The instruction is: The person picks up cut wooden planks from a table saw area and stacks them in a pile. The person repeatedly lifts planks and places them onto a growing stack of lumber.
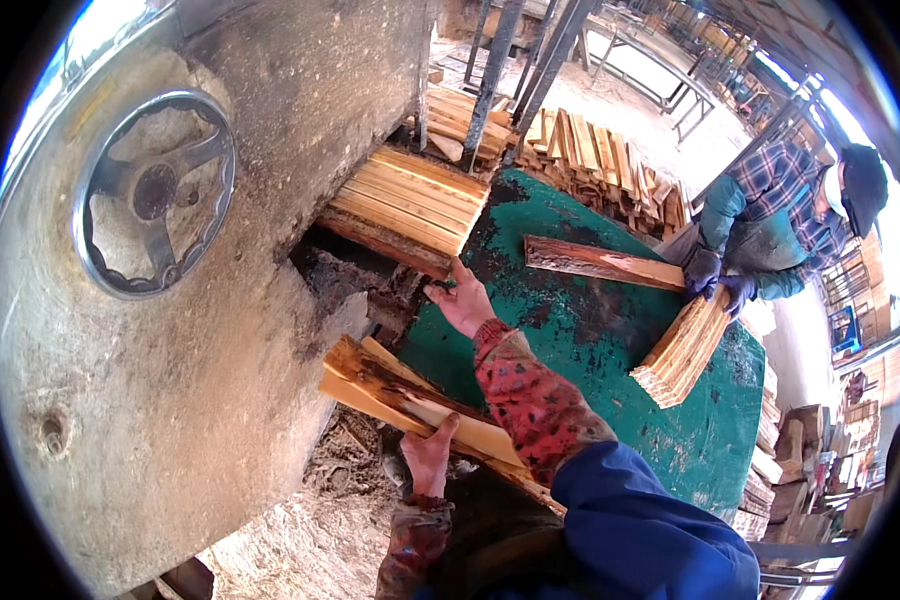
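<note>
My left hand [428, 458] is closed around rough wooden boards [425, 408], some with dark bark along the edge, its thumb over the top. They lie slanting near my body at the table's near side. Farther ahead, my right hand [462, 303] has its fingers apart, with one fingertip at the corner of a bark-edged board [385, 243]. That board is the nearest of a row of sawn planks [415, 197] sticking out of an opening in the machine. The row's other end is hidden inside the machine.
The dusty machine housing [260, 330] with a metal handwheel [155, 192] stands at left. A worn green table [580, 370] bears a loose bark-edged board [600, 262]. Across it, a gloved co-worker [770, 215] holds a plank bundle [685, 345]. Stacked planks [595, 150] lie beyond.
</note>
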A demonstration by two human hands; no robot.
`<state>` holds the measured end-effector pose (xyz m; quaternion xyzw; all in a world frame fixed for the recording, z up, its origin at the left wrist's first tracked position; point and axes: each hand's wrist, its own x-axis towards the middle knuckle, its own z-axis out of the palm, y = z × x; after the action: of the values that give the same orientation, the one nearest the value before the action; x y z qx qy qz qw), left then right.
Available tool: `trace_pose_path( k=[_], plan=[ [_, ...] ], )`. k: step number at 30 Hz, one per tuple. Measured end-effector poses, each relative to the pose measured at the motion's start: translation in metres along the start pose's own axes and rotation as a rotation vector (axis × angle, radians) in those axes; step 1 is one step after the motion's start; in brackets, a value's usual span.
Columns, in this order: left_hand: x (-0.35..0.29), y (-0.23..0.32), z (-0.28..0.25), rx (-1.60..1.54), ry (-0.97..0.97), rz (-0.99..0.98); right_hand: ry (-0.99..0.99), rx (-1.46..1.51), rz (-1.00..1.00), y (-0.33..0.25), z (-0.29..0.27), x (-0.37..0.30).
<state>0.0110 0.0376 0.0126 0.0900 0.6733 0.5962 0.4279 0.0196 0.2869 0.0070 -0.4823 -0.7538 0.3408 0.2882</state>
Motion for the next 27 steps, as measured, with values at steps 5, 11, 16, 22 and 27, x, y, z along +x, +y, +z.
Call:
trace_pose_path(
  k=[5, 11, 16, 22, 27],
  plan=[
    [0.006, -0.015, -0.002, -0.085, -0.028, -0.003, 0.057, 0.030, 0.017, -0.011, -0.004, -0.029],
    [-0.001, 0.004, -0.002, -0.014, -0.032, -0.032, 0.115, -0.310, -0.214, -0.016, -0.018, -0.036],
    [0.006, -0.017, 0.003, 0.012, 0.039, 0.052, -0.273, -0.476, -0.115, -0.058, -0.015, -0.003],
    [0.004, -0.005, 0.004, -0.016, 0.015, 0.047, -0.250, -0.411, -0.233, -0.043, -0.020, -0.022],
    [-0.009, 0.017, 0.010, -0.046, -0.021, 0.073, -0.272, -0.391, -0.186, 0.003, -0.074, -0.099]
  ],
)
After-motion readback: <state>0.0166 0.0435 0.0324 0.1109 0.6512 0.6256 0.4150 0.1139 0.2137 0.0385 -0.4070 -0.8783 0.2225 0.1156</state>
